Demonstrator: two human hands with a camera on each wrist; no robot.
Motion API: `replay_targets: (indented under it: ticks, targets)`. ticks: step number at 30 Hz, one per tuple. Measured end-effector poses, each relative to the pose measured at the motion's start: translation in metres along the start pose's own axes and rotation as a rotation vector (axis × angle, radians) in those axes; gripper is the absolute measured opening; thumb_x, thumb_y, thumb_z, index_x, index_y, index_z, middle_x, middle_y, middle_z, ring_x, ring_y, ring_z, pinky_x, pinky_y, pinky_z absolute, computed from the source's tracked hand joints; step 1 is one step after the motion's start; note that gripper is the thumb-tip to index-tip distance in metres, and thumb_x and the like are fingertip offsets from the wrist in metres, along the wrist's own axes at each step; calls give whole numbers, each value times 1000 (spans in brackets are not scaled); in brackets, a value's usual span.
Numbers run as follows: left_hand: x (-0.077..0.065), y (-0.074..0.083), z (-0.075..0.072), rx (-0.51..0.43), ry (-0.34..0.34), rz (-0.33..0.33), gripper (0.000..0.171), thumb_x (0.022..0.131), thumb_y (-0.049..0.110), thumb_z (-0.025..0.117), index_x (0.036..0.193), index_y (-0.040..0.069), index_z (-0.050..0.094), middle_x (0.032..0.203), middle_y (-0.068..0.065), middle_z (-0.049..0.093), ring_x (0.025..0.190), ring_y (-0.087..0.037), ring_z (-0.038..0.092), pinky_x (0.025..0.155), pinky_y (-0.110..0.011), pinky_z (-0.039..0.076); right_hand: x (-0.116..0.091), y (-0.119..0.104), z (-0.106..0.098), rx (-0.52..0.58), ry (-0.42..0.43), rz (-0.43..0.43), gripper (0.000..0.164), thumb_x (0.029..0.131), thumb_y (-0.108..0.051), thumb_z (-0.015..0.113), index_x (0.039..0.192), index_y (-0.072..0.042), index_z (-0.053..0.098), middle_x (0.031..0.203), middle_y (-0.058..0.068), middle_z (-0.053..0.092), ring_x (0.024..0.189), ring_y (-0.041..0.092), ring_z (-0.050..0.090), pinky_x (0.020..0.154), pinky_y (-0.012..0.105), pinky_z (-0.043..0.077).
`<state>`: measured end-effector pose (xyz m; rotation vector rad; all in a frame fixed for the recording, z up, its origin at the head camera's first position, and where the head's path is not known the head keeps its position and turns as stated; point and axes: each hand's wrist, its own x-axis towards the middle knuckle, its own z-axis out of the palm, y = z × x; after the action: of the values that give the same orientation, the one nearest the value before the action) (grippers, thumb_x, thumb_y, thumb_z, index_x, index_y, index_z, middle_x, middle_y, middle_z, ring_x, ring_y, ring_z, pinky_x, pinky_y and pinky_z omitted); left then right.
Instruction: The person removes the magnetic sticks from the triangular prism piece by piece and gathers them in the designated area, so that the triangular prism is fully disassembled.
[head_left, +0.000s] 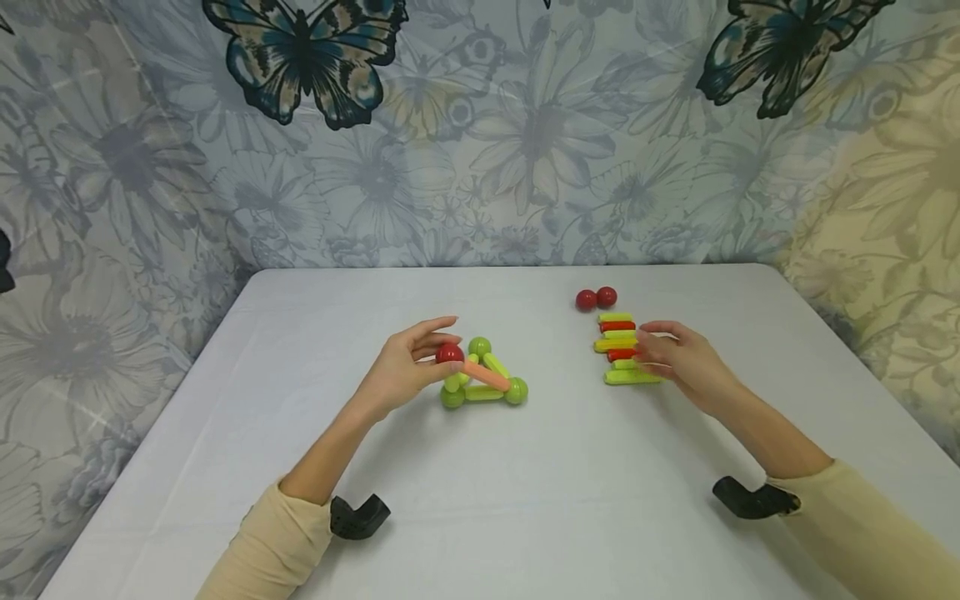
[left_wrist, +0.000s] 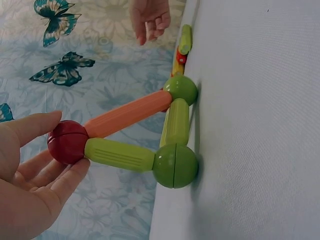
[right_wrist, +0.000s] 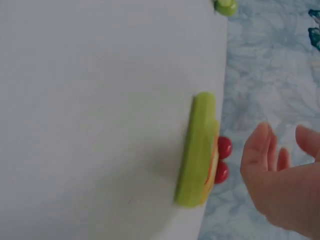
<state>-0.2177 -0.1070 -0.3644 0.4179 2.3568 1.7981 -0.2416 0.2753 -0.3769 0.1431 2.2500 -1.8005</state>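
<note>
My left hand [head_left: 401, 375] pinches a red ball [left_wrist: 67, 142] between thumb and fingers. That ball tops a small frame of rods and balls standing on the table. An orange rod [left_wrist: 130, 114] and a light green rod [left_wrist: 120, 154] run down from it to green balls [left_wrist: 175, 166] at the base. More green rods [head_left: 484, 392] link the base balls into a triangle. Over the near right end of a row of loose rods hovers my right hand [head_left: 692, 367], fingers loosely bent, holding nothing. The row includes a long green rod [right_wrist: 194, 165] at its near end and red rods [head_left: 617, 327].
Two loose red balls [head_left: 596, 298] lie together behind the row. A white-covered table [head_left: 525, 508] carries everything, with its far edge against a patterned wall covering [head_left: 517, 167] bearing butterfly figures. Black wrist mounts [head_left: 360, 517] stick out from both sleeves.
</note>
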Motion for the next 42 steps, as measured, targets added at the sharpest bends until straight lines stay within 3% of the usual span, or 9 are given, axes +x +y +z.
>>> replay_targets:
  ticks: [9,13,17,22,27,33,37,42]
  targets:
    - [1,-4,-1,-17,-56,-16,75,80,-6,73,145,8,40,125,-16,56,115,-28,55,94,-33,47,21,-23,58,-49,-279,-211,49,95,-16,61,136,1,40,128,29,47,112,37,55,92,38,48]
    - [2,-9,-1,-3,-68,-29,77,79,-9,72,145,9,39,121,-16,56,111,-29,56,92,-34,48,29,-32,87,-84,-377,-319,45,93,-9,62,134,-2,46,126,28,50,112,43,53,90,38,50]
    - [2,-13,0,8,-62,-21,76,79,-11,71,145,8,39,117,-17,56,110,-31,57,88,-34,51,34,-40,115,-161,-440,-484,43,90,-3,65,131,-3,52,120,22,57,107,38,58,86,33,52]
    - [3,-15,0,33,-44,-3,74,80,-10,71,144,7,41,113,-16,58,110,-33,57,87,-34,52,36,-46,144,-203,-522,-730,47,83,7,69,127,4,53,118,21,57,103,41,59,84,34,53]
    - [3,-14,0,57,-32,-8,71,80,-7,72,143,8,42,112,-12,60,109,-30,58,87,-36,51,37,-49,162,-261,-541,-938,48,79,8,73,124,5,55,119,16,59,98,32,63,81,36,55]
    - [3,-15,0,86,-30,0,68,81,-6,72,142,7,43,112,-10,61,109,-28,58,90,-36,49,37,-52,172,-359,-582,-1085,54,76,13,73,125,2,55,119,17,59,104,26,59,79,33,55]
    - [3,-16,0,92,-33,2,67,82,-4,72,142,9,44,118,-9,61,111,-28,58,90,-35,49,36,-54,176,-505,-585,-1184,50,78,10,73,124,0,56,121,13,58,113,24,55,88,26,50]
    - [3,-15,-1,116,-19,-16,68,83,-2,72,143,15,45,117,-5,61,118,-29,54,92,-37,49,35,-55,177,-687,-519,-1388,41,81,8,71,120,0,60,122,12,56,115,26,54,95,24,45]
